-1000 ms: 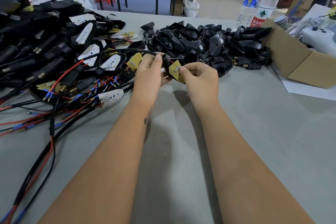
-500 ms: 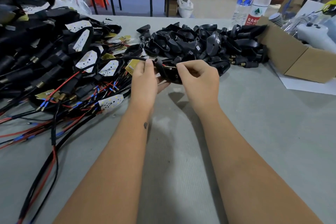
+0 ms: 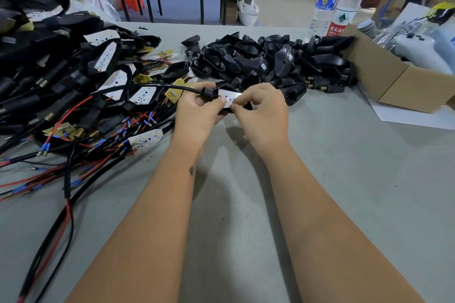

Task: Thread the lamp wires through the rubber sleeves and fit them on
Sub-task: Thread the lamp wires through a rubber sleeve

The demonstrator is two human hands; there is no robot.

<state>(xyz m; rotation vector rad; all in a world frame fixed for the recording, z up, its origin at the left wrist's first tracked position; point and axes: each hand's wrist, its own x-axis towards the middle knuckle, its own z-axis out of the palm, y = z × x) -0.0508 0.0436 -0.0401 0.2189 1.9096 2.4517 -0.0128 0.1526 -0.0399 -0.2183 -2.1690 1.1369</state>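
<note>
The rubber sleeves are glossy black. The lamp boards are white with small dots. The wires are red and black with blue tips. The surface is pale grey, the box brown.

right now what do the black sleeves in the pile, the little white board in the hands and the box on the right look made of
Black sleeves: likely rubber or soft plastic, with a dull sheen and moulded shapes. White board: looks like a thin rigid circuit board, flat, white-coated, dotted with small yellow spots; the left hand and right hand pinch it. Box: plain brown cardboard, matte, with folded flaps.
</note>
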